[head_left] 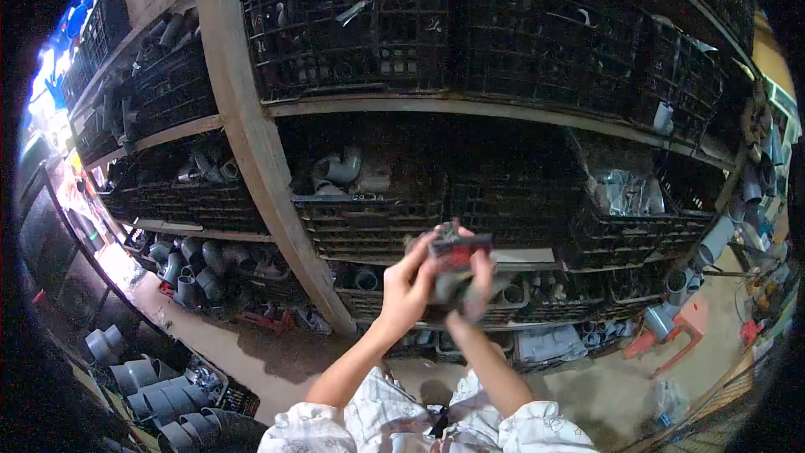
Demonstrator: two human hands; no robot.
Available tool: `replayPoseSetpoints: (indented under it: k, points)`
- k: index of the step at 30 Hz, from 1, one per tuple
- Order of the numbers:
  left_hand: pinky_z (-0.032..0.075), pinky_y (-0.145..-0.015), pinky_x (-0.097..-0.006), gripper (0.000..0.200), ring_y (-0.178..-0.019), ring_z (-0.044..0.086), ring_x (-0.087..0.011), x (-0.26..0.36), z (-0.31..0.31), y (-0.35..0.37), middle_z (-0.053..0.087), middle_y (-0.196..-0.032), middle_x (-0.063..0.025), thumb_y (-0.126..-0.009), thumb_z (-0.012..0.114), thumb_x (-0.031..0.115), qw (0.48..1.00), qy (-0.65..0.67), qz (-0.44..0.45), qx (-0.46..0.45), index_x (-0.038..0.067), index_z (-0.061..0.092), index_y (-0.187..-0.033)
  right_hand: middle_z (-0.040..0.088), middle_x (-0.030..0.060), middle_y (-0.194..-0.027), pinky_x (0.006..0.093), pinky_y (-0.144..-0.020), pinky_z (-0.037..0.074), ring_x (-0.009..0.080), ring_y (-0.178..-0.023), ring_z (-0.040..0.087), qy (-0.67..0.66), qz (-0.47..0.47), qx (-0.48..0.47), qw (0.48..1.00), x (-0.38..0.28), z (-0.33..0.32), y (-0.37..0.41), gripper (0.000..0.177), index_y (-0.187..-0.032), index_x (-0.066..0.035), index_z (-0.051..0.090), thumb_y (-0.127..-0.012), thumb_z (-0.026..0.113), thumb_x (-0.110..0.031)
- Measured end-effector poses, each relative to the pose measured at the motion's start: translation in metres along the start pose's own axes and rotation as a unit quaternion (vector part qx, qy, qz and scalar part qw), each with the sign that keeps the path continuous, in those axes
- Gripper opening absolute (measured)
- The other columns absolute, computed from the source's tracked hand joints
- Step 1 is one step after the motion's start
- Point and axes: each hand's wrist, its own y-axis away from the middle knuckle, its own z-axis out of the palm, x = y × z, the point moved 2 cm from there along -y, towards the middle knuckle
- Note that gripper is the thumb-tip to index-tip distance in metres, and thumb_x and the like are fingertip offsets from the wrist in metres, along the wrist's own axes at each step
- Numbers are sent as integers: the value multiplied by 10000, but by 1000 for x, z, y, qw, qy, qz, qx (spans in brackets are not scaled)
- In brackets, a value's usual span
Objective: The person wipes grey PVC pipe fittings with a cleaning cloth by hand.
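In front of the shelves both hands are raised together, close to each other. My left hand is closed against a small red and black object, whose kind I cannot make out. My right hand is blurred by motion and grips the same object from the other side. A greyish patch shows below it between the palms, too smeared to name. Behind the hands lies the lower shelf with dark crates.
Black plastic crates fill the wooden shelves. Grey pipe elbows lie in one crate, clear plastic bags in another. Grey fittings stand at lower left. A red plastic stool is on the floor at right.
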Motion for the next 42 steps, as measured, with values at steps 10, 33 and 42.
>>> replayPoseSetpoints:
  k: [10,33,42]
  points:
    - [425,-730,-257,425,-856,544,-155,-6,6,20,569,-918,-119,-724,584,115,990,44,-76,-113,-19,414,-1090,346,139,-1220,282,-887,329,186,-1048,410,15,-12,-127,992,-36,1,-21,497,-1238,-43,223,-787,430,-72]
    - [419,-677,-229,429,-767,528,-114,4,19,41,560,-847,-86,-744,599,103,983,171,-16,57,-17,375,-1090,479,73,-1057,282,-852,359,161,-979,453,77,37,-103,991,-8,-32,33,373,-1093,3,419,-822,414,-254]
    - [404,-641,-192,241,-708,473,-66,-41,11,32,517,-806,-27,-834,484,161,928,336,-148,68,18,405,-1011,322,228,-1230,455,-892,308,428,-1085,358,479,-379,-246,753,-4,-15,53,452,-1110,-26,425,-737,549,-250]
